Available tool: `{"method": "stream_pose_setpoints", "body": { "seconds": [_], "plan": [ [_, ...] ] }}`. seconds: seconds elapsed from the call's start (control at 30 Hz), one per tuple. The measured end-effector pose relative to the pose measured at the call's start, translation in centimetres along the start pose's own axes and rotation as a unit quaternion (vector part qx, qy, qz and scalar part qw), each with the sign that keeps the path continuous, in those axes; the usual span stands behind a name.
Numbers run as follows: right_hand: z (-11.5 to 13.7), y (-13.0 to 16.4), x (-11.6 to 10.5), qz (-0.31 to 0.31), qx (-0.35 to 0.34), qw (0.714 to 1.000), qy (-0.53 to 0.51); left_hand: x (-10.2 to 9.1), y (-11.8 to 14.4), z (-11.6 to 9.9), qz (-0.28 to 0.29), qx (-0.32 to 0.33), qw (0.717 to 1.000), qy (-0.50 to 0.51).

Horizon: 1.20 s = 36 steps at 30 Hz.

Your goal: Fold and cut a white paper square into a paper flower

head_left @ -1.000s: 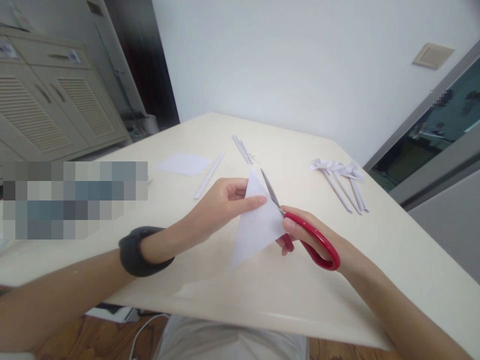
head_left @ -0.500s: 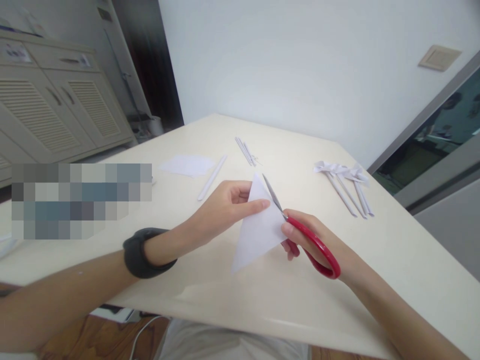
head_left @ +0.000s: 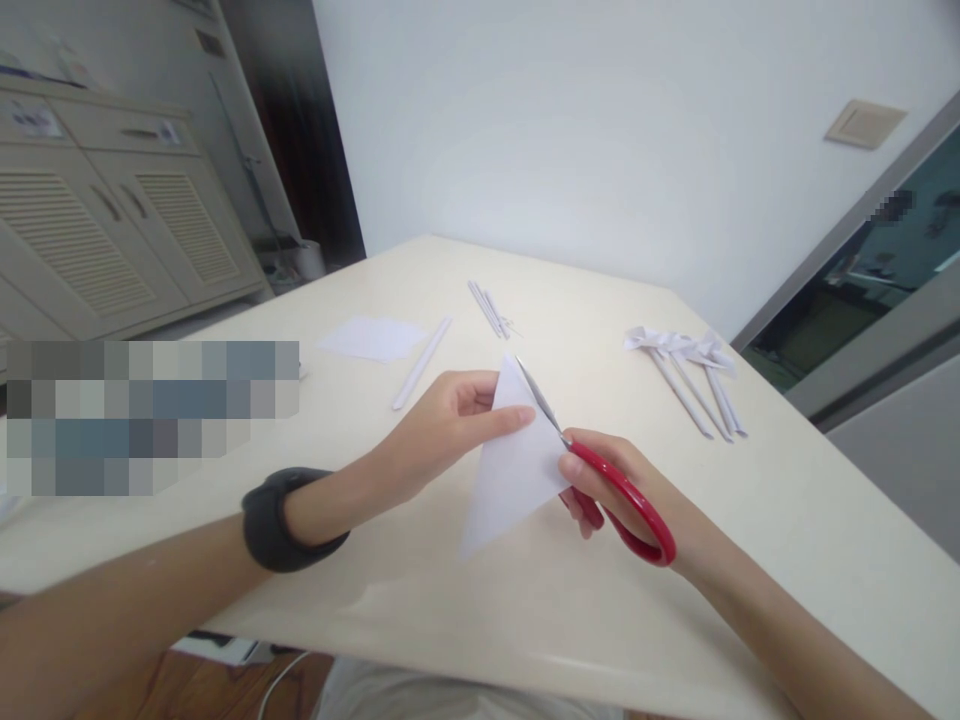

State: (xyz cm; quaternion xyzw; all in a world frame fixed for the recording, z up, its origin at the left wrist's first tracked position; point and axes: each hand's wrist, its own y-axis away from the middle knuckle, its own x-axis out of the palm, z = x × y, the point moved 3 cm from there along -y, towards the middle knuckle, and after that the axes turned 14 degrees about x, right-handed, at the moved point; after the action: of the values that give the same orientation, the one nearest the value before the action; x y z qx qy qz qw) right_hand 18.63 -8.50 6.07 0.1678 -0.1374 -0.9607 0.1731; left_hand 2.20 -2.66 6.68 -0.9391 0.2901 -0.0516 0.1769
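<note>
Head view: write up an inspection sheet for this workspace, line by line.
Surface: cream table, glossy near its front edge.
Things in hand: triangular white paper, held up; red-handled scissors, blades along the paper's right edge.
Clutter: flat paper sheets, a paper tube, thin paper sticks, folded paper shapes on stems; left side pixelated, contents unreadable.
Hands: left hand pinches the paper; right hand grips the scissors.
Cables: white cable over wooden floor, below the table.
Surroundings: white wall, wall switch, louvred cabinet.
</note>
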Motion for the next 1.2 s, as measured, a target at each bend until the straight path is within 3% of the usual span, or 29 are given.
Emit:
{"method": "stream_pose_setpoints", "body": {
  "seconds": [0.37, 0.73, 1.2],
  "plan": [
    [0.24, 0.05, -0.27, 0.006, 0.010, 1.000, -0.009, 0.19, -0.12, -0.92, -0.015, -0.004, 0.999, -0.048],
    [0.01, 0.06, 0.19, 0.061, 0.013, 0.998, -0.032, 0.07, 0.12, -0.33, 0.006, -0.014, 0.999, -0.043],
    [-0.52, -0.30, 0.41, 0.053, 0.003, 0.998, -0.028, 0.08, 0.14, -0.22, -0.006, -0.010, 0.998, -0.055]
  ]
}}
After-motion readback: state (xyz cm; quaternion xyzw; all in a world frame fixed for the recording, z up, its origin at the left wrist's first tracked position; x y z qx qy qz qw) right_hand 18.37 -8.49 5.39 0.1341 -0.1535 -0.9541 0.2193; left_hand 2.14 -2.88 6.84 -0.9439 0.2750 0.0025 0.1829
